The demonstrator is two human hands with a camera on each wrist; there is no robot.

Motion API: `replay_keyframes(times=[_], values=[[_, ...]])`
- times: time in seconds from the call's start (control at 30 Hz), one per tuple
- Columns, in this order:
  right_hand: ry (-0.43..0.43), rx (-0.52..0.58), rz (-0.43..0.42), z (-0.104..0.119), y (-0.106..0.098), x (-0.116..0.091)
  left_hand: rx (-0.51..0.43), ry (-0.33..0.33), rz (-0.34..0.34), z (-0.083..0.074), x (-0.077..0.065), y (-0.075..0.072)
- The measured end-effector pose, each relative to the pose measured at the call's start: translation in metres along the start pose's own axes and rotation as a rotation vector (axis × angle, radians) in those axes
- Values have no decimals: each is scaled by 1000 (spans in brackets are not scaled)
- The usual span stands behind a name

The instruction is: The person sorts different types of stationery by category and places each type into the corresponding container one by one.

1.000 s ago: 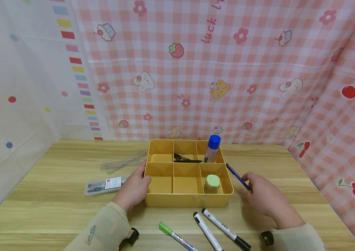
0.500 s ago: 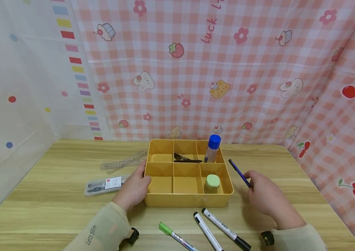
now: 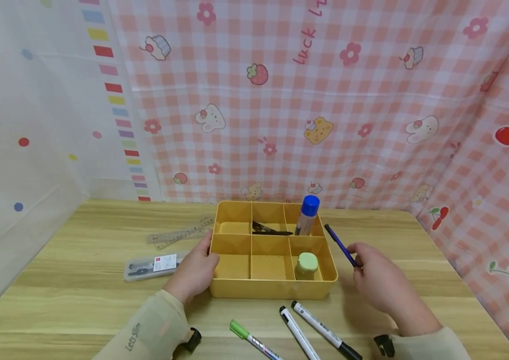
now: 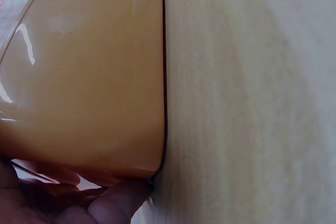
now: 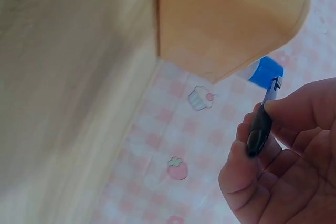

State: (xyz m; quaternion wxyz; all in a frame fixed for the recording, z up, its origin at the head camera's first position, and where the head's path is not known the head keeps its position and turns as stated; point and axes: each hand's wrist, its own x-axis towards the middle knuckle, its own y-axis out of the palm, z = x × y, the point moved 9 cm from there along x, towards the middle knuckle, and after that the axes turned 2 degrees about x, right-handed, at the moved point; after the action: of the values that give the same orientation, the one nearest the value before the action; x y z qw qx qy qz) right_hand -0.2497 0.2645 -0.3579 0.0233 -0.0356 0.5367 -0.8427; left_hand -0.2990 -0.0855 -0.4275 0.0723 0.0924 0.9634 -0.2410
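Observation:
In the head view a yellow six-compartment organizer box (image 3: 272, 289) stands on the wooden table. My left hand (image 3: 193, 270) grips its left side, thumb at the rim; the left wrist view shows fingers (image 4: 113, 203) against the box's outer wall (image 4: 100, 77). To the right of the box, my right hand (image 3: 376, 275) pinches a slim blue pen (image 3: 341, 245) between thumb and fingers, raised and tilted with its far end towards the box's right wall. The right wrist view shows the pen's dark end (image 5: 259, 134) in that pinch.
A blue-capped glue stick (image 3: 307, 215), a green-lidded small container (image 3: 307, 266) and dark pens (image 3: 272, 231) sit in compartments. Left of the box lie clear rulers (image 3: 180, 233) and a compass case (image 3: 151, 268). In front lie a green-capped pen (image 3: 254, 340) and two white markers (image 3: 322, 327), (image 3: 298, 332).
The blue pen has swung up slightly, its far end rising beside the box's right wall. My left hand stays on the box. The head view has shifted a little.

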Motion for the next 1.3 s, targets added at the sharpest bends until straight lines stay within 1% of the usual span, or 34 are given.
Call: replay_keyframes(times=[0.17,0.3,0.53,0.67,0.77,0.9,0.97,1.2,1.3], values=[[-68,-20,-14,17,-4,3,-7,-10,-6,0,0,0],[-111,-44,-9,33,-8,7,-2,-15,-6,0,0,0],[-173,-126,9,62,-14,15,1,-6,-8,0,-1,-1],[-176,-166,40,75,-15,21,6,-7,-7,0,-1,-1],[-174,-173,70,83,-16,27,16,-11,-6,0,-1,-1],[-195,-190,103,93,-15,35,26,-8,-7,0,-1,-2],[-195,-195,121,96,-12,39,29,-9,-6,0,-1,-1],[-147,-184,187,99,-6,49,13,-20,-9,1,0,-1],[-136,-200,207,101,-4,53,10,-25,-9,1,1,-1]])
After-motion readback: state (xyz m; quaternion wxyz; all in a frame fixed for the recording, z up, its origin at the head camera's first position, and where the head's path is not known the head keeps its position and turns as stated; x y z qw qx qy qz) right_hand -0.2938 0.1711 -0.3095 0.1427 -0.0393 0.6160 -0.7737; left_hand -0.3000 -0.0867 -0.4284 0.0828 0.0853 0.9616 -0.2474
